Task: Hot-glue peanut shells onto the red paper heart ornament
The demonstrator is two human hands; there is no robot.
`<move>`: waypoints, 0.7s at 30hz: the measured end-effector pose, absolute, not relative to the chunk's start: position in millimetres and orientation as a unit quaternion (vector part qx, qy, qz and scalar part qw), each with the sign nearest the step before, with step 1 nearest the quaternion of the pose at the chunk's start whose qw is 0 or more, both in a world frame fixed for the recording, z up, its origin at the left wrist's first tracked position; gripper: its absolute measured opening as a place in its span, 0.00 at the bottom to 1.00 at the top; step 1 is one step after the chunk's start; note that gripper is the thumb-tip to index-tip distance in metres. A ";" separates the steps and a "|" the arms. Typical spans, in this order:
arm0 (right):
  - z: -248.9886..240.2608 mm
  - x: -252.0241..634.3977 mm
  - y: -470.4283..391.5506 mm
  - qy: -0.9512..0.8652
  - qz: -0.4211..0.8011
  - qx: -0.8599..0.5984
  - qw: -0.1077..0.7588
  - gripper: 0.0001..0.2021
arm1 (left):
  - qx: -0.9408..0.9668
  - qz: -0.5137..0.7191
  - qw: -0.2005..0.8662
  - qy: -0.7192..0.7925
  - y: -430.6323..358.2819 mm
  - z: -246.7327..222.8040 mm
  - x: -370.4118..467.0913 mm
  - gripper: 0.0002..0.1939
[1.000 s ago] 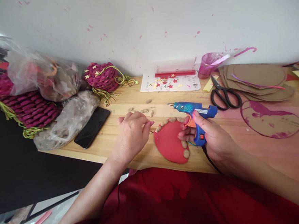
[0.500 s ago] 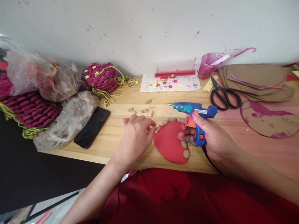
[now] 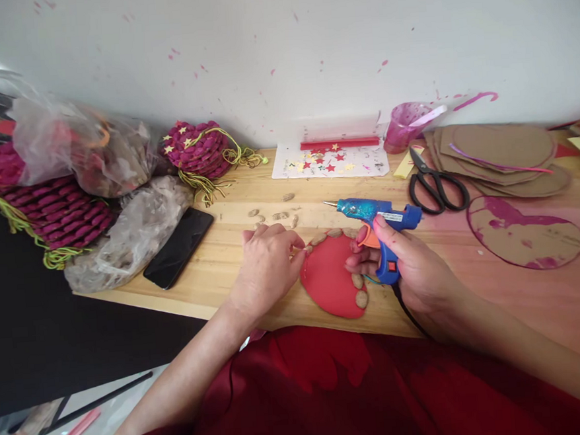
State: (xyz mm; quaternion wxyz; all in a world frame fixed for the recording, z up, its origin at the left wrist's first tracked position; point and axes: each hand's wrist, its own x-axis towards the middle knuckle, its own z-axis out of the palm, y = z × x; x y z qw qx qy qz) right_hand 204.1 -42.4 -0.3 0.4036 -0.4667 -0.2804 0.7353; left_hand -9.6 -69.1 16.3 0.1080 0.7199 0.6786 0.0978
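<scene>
The red piece lies flat on the worktop, between my two hands, which are well apart from each other. My right hand is wrapped around the handle of the blue glue gun, with fingers near the orange trigger. The gun's long axis runs left to right; its nozzle points left, past the far edge of the red piece.

Governing relation: the left edge of the red piece is bare below the edging nuts, and my left hand is the nearer one to it. Its thumb and forefinger meet at the upper left rim; I cannot tell whether they pinch anything. My right hand hides part of the right side, so the long axis of the red piece cannot be confirmed.

Loose nuts lie just beyond my left hand. Scissors rest beyond the gun, to its right.
</scene>
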 end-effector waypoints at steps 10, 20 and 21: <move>-1.5 204.2 -43.1 -0.276 0.737 -0.466 0.403 0.20 | 0.717 0.085 0.112 0.683 -68.7 18.3 -8.6 0.05; -4.4 204.9 -41.8 -0.274 0.741 -0.460 0.406 0.21 | 0.717 0.106 0.104 0.681 -68.3 16.5 -18.8 0.08; -4.8 205.1 -42.0 -0.273 0.740 -0.460 0.406 0.21 | 0.716 0.107 0.102 0.683 -68.1 17.3 -20.6 0.09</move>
